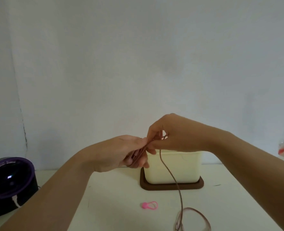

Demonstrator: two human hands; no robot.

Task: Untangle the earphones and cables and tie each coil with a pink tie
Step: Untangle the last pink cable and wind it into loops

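Seemingly limp and light, the brown cable (169, 172) hangs from loops wound round the left hand's (119, 152) straight-fingered grip to the bench (114, 197), pinched by the right hand's (176, 135) grip and best held close to that coil.

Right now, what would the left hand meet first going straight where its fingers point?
The left hand would meet the right hand, pinching the brown cable at its fingertips, though depth is unclear.
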